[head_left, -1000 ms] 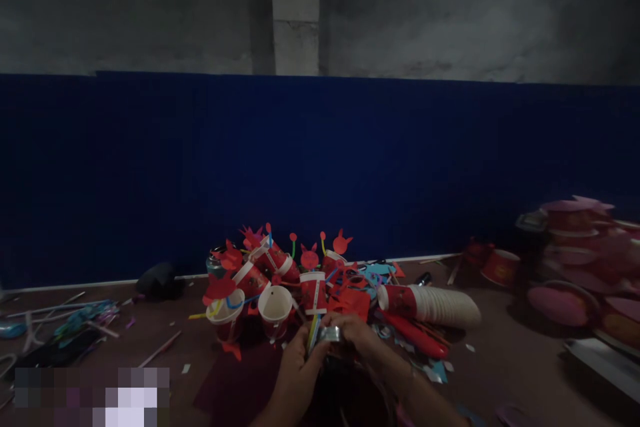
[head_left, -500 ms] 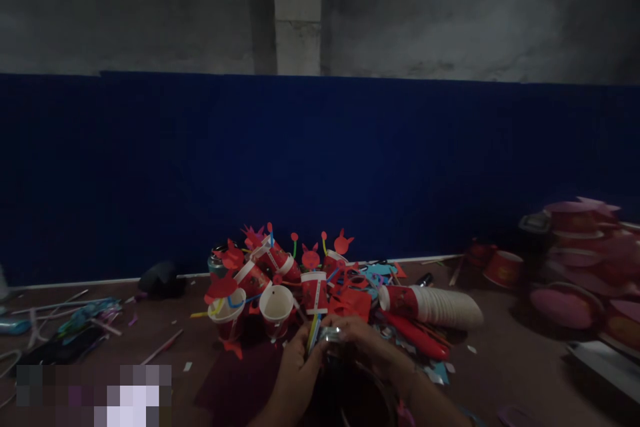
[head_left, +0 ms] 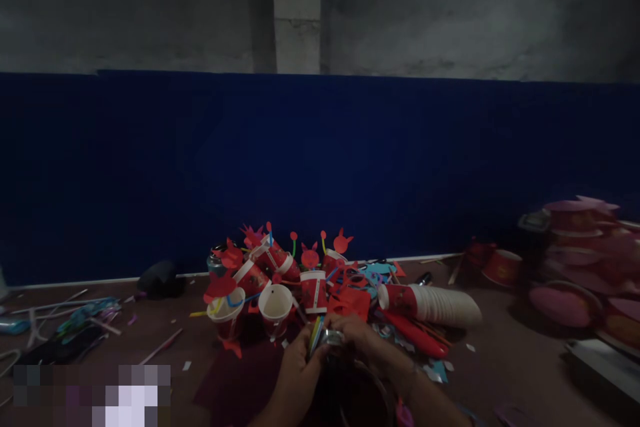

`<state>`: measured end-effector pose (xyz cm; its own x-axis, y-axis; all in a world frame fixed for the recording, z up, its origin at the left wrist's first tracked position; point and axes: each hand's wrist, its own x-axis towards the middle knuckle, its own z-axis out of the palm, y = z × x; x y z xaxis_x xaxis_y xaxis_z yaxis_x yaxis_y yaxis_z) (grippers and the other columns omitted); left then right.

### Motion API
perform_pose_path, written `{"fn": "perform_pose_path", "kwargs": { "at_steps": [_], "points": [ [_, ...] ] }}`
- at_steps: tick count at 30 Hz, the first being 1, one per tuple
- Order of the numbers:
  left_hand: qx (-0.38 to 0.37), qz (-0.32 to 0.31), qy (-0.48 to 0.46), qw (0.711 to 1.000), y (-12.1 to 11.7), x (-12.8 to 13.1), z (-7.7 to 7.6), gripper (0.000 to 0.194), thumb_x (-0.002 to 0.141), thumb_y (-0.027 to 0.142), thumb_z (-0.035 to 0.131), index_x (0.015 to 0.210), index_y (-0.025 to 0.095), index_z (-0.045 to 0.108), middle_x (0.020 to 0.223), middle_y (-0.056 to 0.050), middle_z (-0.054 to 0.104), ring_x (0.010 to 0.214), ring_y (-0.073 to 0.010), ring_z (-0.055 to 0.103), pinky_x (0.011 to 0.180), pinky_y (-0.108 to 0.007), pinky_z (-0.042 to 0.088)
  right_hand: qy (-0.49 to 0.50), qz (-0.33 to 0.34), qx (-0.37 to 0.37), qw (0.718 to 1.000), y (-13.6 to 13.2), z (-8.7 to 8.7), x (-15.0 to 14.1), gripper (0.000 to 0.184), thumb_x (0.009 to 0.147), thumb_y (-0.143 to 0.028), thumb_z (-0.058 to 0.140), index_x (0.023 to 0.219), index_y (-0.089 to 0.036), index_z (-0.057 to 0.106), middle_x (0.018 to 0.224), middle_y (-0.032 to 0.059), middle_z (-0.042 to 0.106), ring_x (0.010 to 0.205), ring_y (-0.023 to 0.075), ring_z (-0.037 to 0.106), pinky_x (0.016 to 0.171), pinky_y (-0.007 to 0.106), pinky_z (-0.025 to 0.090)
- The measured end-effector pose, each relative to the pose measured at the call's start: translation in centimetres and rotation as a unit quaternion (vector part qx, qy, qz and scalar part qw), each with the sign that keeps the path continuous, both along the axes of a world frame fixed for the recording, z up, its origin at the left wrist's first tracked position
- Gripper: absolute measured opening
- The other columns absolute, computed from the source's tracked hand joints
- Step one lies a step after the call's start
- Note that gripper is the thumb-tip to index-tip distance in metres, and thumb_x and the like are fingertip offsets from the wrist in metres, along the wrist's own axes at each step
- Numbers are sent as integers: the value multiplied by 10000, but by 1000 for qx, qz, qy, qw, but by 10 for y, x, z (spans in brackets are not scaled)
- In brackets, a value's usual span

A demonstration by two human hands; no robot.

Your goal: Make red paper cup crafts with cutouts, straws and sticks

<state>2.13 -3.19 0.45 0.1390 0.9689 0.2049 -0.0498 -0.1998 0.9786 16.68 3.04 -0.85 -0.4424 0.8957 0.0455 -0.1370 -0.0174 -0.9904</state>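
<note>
In the head view, my left hand (head_left: 299, 363) is closed around a few thin yellow, blue and white straws (head_left: 316, 333), which point up and away from me. My right hand (head_left: 361, 339) is bent in against it, its fingers closed at a small shiny, silvery piece (head_left: 332, 337) between the two hands. What exactly that piece is I cannot make out. Just beyond my hands stand red-and-white paper cups (head_left: 276, 310) with red paper cut-outs and bent straws. A dark round shape (head_left: 363, 390) lies beneath my wrists, too dim to name.
A nested stack of paper cups (head_left: 440, 305) lies on its side at right, beside a long red object (head_left: 417, 335). Blue and red paper scraps (head_left: 377, 273) are heaped behind. Loose straws (head_left: 65, 307) lie left; pink-and-red bowls (head_left: 575, 247) pile up far right. A blue-painted wall (head_left: 320, 160) backs the table.
My hands have barely moved and stay together over the straws and the shiny piece. The whole view has shifted very slightly.
</note>
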Motion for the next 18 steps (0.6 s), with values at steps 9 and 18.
{"fn": "perform_pose_path", "kwargs": {
  "at_steps": [9, 18],
  "points": [
    [-73, 110, -124, 983, 9, -2, -8, 499, 658, 453, 689, 1053, 158, 612, 1006, -81, 678, 970, -250, 597, 820, -304, 467, 10, 21, 20, 1000, -30, 28, 1, 315, 633, -219, 571, 937, -176, 637, 790, 13, 627, 659, 134, 561, 575, 220, 432],
    [-136, 42, -198, 970, 13, 2, -10, 538, 526, 451, 781, 958, 161, 644, 796, -47, 701, 725, -183, 639, 673, -260, 491, -250, -127, 382, 881, -34, 30, 2, 540, 676, -25, 448, 1163, -209, 589, 1078, 91, 627, 1007, 206, 572, 903, 355, 444]
  ]
}}
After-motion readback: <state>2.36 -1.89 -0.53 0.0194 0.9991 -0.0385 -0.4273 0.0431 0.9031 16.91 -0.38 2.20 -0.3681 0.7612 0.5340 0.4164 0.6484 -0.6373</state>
